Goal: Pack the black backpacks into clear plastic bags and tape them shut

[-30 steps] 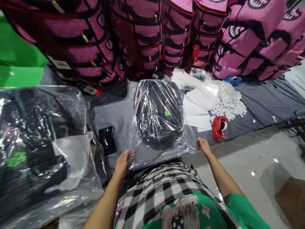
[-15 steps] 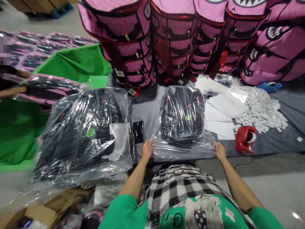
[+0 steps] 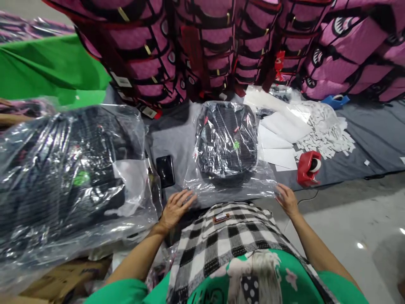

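Observation:
A dark backpack point(image 3: 226, 139) with a green tag lies inside a clear plastic bag point(image 3: 209, 190) on the cloth-covered table. My left hand point(image 3: 176, 209) is palm down at the bag's near left corner, fingers stretched out. At the near right corner, my right hand point(image 3: 287, 200) touches the plastic with its fingertips; the fingers look loosely apart. To the left, large clear plastic point(image 3: 139, 215) covers more dark bags point(image 3: 79, 156). A black phone point(image 3: 165, 171) rests between the two bundles.
Stacked pink bags point(image 3: 218, 46) line the back. White papers point(image 3: 278, 145), small white slips point(image 3: 329, 135), a red tape dispenser point(image 3: 306, 169) and a blue object point(image 3: 336, 100) lie to the right. Green cloth point(image 3: 53, 63) stands far left, with a co-worker's arm point(image 3: 12, 119) at the edge.
My left hand has loosened its pinch on the bag edge and flattened out, lower and leftward. My right hand's fingers have spread. The view has shifted right and down.

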### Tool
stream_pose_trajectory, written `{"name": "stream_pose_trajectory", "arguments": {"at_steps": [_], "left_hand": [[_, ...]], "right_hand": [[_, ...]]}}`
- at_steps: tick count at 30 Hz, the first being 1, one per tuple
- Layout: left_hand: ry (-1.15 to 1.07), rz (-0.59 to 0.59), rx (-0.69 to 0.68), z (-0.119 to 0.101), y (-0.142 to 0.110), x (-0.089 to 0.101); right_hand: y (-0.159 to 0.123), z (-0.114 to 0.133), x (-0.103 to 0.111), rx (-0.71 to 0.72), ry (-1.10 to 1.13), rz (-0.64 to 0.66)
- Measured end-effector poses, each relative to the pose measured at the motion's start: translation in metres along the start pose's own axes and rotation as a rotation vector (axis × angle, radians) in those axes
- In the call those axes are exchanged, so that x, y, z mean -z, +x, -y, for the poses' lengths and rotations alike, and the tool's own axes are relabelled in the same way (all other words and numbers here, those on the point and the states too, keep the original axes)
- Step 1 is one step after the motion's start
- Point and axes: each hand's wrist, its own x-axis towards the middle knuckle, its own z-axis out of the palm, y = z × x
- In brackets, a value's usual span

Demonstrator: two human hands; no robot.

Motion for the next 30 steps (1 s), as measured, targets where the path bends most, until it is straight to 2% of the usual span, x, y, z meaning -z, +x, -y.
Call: {"name": "stream_pose_trajectory", "arguments": {"at_steps": [1,3,4,6,9,10,12,14,16,19,22,25,27,30], "left_hand": [[-0.058,0.041,-0.044,0.001,0.003,0.003],[-0.227,0.107,0.024,0.003,0.009,0.007],[-0.329,0.125,0.126,0.003,0.013,0.008],[-0.548,0.119,0.415,0.001,0.019,0.011],[-0.821,0.045,0.864,-0.005,0.029,0.016],[-0.883,0.020,0.959,-0.008,0.032,0.019],[-0.959,-0.025,1.046,-0.013,0.040,0.025],[-0.975,-0.078,1.057,-0.018,0.048,0.028],[-0.938,-0.159,1.075,-0.020,0.057,0.026],[-0.843,-0.261,1.115,-0.020,0.071,0.013],[-0.750,-0.293,1.136,-0.015,0.085,-0.002],[-0.586,-0.317,1.114,-0.019,0.100,-0.004],[-0.427,-0.248,0.914,-0.031,0.114,0.002],[-0.261,0.008,0.435,-0.056,0.141,0.009]], "right_hand": [[0.002,0.002,0.004,0.038,0.037,0.020],[0.006,0.003,0.011,-0.019,0.163,0.094],[0.009,0.003,0.013,-0.105,0.242,0.133],[0.017,0.005,0.017,-0.326,0.408,0.181],[0.031,0.014,0.018,-0.602,0.611,0.161],[0.036,0.019,0.017,-0.650,0.652,0.133],[0.045,0.029,0.013,-0.711,0.681,0.021],[0.055,0.038,0.004,-0.761,0.612,-0.117],[0.066,0.043,-0.007,-0.813,0.504,-0.195],[0.078,0.041,-0.025,-0.875,0.383,-0.206],[0.085,0.036,-0.038,-0.932,0.279,-0.215],[0.085,0.035,-0.043,-0.944,0.218,-0.206],[0.085,0.034,-0.043,-0.925,0.206,-0.189],[0.084,0.034,-0.041,-0.895,0.203,-0.165]]}}
